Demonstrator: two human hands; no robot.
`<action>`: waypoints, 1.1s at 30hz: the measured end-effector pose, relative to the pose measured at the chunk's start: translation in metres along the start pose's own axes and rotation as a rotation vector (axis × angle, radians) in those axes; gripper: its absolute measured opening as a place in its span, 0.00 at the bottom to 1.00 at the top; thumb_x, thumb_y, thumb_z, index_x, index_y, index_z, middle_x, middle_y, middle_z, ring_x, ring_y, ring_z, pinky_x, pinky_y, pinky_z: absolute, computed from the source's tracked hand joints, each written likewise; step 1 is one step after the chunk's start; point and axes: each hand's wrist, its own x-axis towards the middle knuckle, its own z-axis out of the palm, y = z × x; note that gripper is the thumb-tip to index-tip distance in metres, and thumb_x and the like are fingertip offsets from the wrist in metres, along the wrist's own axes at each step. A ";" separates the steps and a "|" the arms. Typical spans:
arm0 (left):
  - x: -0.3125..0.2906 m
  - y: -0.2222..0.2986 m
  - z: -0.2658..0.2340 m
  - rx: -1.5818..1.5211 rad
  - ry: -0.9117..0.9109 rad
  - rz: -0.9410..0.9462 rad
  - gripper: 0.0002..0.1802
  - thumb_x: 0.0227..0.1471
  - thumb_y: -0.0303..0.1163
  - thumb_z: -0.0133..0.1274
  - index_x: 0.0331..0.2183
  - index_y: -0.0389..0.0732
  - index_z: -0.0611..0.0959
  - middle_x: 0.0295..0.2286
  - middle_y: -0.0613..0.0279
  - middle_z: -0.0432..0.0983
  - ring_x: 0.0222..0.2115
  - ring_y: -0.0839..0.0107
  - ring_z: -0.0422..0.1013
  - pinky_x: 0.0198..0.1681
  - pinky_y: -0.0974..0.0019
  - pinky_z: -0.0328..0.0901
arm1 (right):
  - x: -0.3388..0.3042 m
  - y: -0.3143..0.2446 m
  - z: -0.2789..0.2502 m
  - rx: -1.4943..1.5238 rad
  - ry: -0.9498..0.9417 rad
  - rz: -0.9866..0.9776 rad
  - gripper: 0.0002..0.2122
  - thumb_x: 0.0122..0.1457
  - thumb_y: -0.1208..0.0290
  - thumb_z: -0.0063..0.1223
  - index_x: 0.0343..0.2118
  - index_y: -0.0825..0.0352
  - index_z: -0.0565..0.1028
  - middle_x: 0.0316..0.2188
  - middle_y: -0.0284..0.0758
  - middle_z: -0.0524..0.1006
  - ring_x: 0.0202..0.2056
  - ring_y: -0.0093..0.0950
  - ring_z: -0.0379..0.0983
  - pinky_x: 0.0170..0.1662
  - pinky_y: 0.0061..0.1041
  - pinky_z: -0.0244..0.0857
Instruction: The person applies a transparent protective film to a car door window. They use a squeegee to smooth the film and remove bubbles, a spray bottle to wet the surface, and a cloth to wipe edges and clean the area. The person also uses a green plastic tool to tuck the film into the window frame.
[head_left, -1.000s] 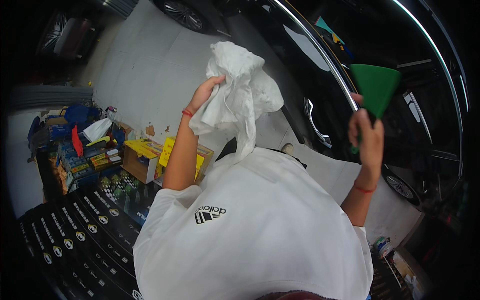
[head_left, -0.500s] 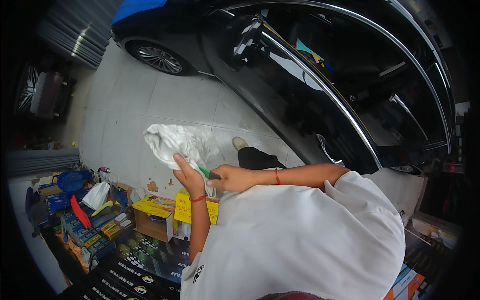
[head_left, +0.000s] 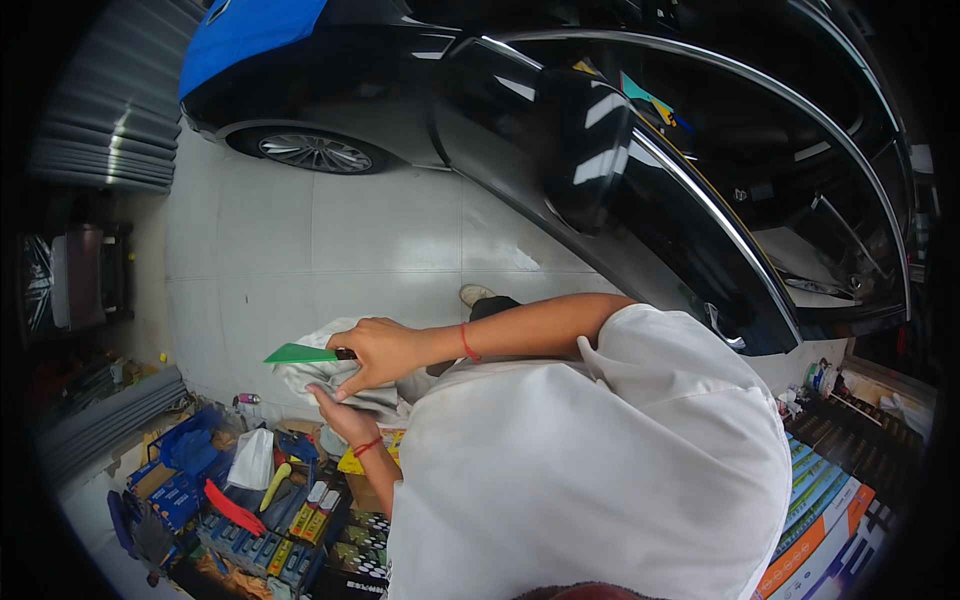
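My right hand [head_left: 388, 353] grips the dark handle of a green scraper [head_left: 300, 354], its flat, pointed blade aimed to the left. The blade lies over a bunched white cloth [head_left: 303, 377]. Below it, my left hand [head_left: 348, 422] holds that cloth, with some fingers hidden under the folds. The two hands are close together in front of my body.
A black car [head_left: 480, 130] stands ahead, its door [head_left: 640, 250] swung out to the right. Lower left are a white bag [head_left: 250, 460], a red tool [head_left: 232, 508], a yellow-green tool [head_left: 275, 487] and several boxes. More boxes [head_left: 815, 530] lie at lower right.
The scraper, earlier pointing down into the cloth by my left hand, now lies across the cloth pointing left. My right hand has moved left, over the cloth. The view has shifted.
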 end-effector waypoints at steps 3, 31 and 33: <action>0.042 0.026 -0.004 0.025 -0.135 0.033 0.40 0.65 0.57 0.39 0.55 0.25 0.69 0.52 0.47 0.68 0.51 0.63 0.67 0.56 0.62 0.61 | 0.062 0.024 0.033 0.104 -0.031 0.006 0.16 0.53 0.59 0.62 0.34 0.70 0.77 0.18 0.43 0.75 0.24 0.41 0.75 0.28 0.37 0.65; 0.764 0.387 0.009 0.768 -1.180 -0.449 0.25 0.57 0.40 0.58 0.49 0.30 0.77 0.41 0.62 0.78 0.41 0.75 0.71 0.46 0.69 0.66 | 0.713 0.094 0.021 -0.048 0.797 0.352 0.15 0.56 0.62 0.64 0.23 0.68 0.75 0.13 0.25 0.62 0.20 0.15 0.55 0.22 0.23 0.53; 0.812 0.437 -0.017 0.483 -0.998 -0.488 0.27 0.59 0.40 0.56 0.51 0.29 0.75 0.45 0.58 0.76 0.45 0.71 0.72 0.49 0.67 0.66 | 0.784 0.123 0.023 0.101 0.757 0.415 0.13 0.59 0.63 0.61 0.25 0.68 0.78 0.14 0.24 0.63 0.20 0.14 0.55 0.23 0.22 0.53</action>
